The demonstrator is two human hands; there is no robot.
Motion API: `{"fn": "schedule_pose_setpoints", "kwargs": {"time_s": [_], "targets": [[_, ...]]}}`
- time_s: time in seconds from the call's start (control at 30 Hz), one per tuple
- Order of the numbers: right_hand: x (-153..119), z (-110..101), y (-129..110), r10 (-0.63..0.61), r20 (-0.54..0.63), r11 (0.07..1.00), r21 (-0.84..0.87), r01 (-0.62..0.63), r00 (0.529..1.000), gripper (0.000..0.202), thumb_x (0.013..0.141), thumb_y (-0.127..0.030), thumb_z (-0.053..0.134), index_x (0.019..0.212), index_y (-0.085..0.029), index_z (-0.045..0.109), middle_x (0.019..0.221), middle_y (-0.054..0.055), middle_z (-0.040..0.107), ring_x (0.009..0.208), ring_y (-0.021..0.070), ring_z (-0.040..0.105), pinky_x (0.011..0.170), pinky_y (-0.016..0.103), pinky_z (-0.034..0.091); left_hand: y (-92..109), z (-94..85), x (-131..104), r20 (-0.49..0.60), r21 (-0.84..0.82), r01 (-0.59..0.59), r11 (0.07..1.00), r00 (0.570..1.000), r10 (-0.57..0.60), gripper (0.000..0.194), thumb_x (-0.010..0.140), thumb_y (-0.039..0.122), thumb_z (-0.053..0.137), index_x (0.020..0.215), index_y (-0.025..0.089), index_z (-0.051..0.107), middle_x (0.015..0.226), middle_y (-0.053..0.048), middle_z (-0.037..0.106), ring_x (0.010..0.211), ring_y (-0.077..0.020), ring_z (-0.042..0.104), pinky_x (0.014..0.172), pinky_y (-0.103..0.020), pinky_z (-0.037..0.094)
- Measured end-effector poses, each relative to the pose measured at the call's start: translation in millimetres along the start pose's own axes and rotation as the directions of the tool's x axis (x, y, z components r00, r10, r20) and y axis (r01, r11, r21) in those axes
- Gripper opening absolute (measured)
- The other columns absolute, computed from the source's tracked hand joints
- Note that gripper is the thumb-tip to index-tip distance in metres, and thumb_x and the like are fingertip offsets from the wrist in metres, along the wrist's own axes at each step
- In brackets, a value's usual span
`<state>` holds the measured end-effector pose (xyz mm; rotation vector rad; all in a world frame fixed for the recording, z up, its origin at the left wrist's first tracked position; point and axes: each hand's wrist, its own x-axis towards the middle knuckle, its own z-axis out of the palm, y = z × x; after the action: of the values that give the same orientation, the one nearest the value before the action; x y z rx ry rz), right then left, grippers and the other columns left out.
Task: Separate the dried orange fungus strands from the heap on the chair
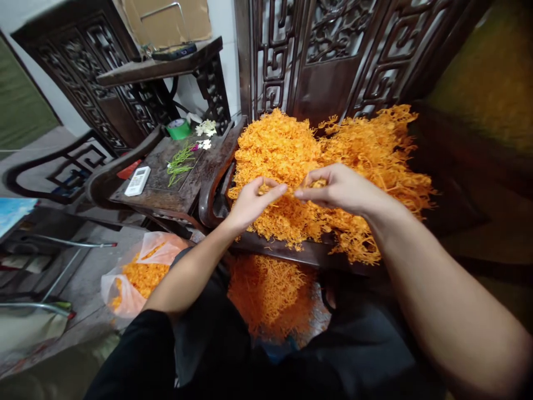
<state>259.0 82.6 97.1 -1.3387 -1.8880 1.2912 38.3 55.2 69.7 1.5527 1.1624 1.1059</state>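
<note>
A large heap of orange, stringy, curled pieces (pixel 278 144) covers the seat of a dark carved wooden chair in front of me. Over its middle, my left hand (pixel 254 203) is closed in a pinch, thumb and forefinger pointing right. Facing it a short gap away, my right hand (pixel 333 189) has its fingers curled against the thumb. Orange shows around the fingertips of both hands, but what they pinch is too small to tell from the heap behind. More orange strands (pixel 275 289) lie below the seat, between my legs.
On the small wooden side table (pixel 164 194) at left lie a white remote control (pixel 137 181), green stems (pixel 181 164), white flowers (pixel 205 129) and a green tape roll (pixel 179 129). A plastic bag (pixel 160 250) of orange pieces sits on the floor. Metal legs (pixel 62 278) stand far left.
</note>
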Motion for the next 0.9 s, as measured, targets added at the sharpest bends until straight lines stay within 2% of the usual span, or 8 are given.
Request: {"fn": "schedule_pose_setpoints", "kwargs": {"time_s": [0.1,0.17,0.27,0.43,0.57,0.67,0.8,0.9], "targets": [[-5,24,-17,-0.012,0.045,0.947,-0.320,0.025,0.999,0.020,0.075,-0.031,0.075,0.067,-0.017,0.064,0.051,-0.004,0.048,0.049,0.0095,0.040,0.050,0.027,0.027,3,12.7,-9,0.047,0.082,-0.063,0.995,0.997,0.059,0.034,0.087,0.051,0.071,0.092,0.017,0.069,0.080,-0.002,0.068,0.073,-0.0140,0.057,0.067,-0.027,0.040],[-8,36,-27,-0.006,0.021,0.907,-0.420,0.014,1.000,0.020,0.077,-0.029,0.071,0.064,-0.016,0.063,0.051,-0.003,0.049,0.051,0.0108,0.043,0.052,0.028,0.029,2,19.8,-13,-0.020,0.113,-0.085,0.990,0.996,0.088,0.034,0.088,0.050,0.071,0.080,0.017,0.067,0.071,-0.001,0.066,0.067,-0.0135,0.054,0.064,-0.027,0.037],[-19,52,-38,0.003,0.014,0.906,-0.423,0.004,1.000,0.016,0.079,-0.028,0.070,0.068,-0.017,0.068,0.055,-0.001,0.057,0.054,0.0134,0.051,0.054,0.028,0.033,-1,17.2,-8,-0.182,0.066,-0.106,0.992,0.976,0.116,0.037,0.088,0.048,0.071,0.072,0.017,0.062,0.067,0.000,0.061,0.064,-0.0116,0.050,0.062,-0.026,0.037],[-45,75,-45,-0.112,0.300,0.937,-0.286,0.202,0.947,0.013,0.078,-0.025,0.073,0.066,-0.021,0.072,0.056,-0.001,0.064,0.051,0.0133,0.056,0.050,0.027,0.037,2,-17.5,13,-0.406,-0.249,-0.057,0.967,0.912,-0.051,0.040,0.092,0.054,0.066,0.076,0.019,0.055,0.060,0.006,0.042,0.050,-0.0064,0.028,0.049,-0.022,0.023],[-46,65,-41,-0.040,0.140,0.995,-0.085,0.053,0.989,0.007,0.084,-0.019,0.063,0.087,-0.020,0.069,0.059,0.000,0.069,0.051,0.0158,0.065,0.049,0.026,0.047,9,-30.0,3,-0.202,-0.462,0.051,0.885,0.966,-0.161,0.032,0.088,0.048,0.074,0.085,0.017,0.063,0.065,0.004,0.049,0.052,-0.0048,0.037,0.049,-0.019,0.027],[-42,50,-38,-0.075,-0.013,0.995,0.067,0.076,0.997,0.030,0.086,-0.015,0.057,0.112,-0.020,0.069,0.081,0.004,0.076,0.058,0.0164,0.069,0.055,0.029,0.054,11,-27.1,-11,-0.019,-0.547,0.192,0.815,0.970,-0.241,0.026,0.093,0.043,0.068,0.099,0.018,0.068,0.079,-0.002,0.064,0.058,-0.0064,0.049,0.054,-0.019,0.036],[-38,54,-35,-0.387,-0.138,0.913,-0.195,0.358,0.912,0.030,0.097,-0.028,0.058,0.120,-0.025,0.075,0.104,0.007,0.076,0.079,0.0187,0.072,0.077,0.036,0.056,8,-19.4,-17,0.107,-0.632,0.298,0.716,0.948,-0.301,0.031,0.099,0.041,0.055,0.107,0.017,0.072,0.090,-0.006,0.068,0.064,-0.0089,0.055,0.055,-0.020,0.040],[-35,69,-32,-0.527,-0.167,0.792,-0.451,0.411,0.833,0.032,0.099,-0.039,0.061,0.122,-0.022,0.076,0.106,0.010,0.074,0.091,0.0231,0.069,0.082,0.038,0.052,7,-10.3,-18,0.092,-0.630,0.279,0.725,0.953,-0.287,0.034,0.101,0.039,0.051,0.114,0.017,0.074,0.103,-0.008,0.069,0.067,-0.0082,0.055,0.056,-0.020,0.043]]}}
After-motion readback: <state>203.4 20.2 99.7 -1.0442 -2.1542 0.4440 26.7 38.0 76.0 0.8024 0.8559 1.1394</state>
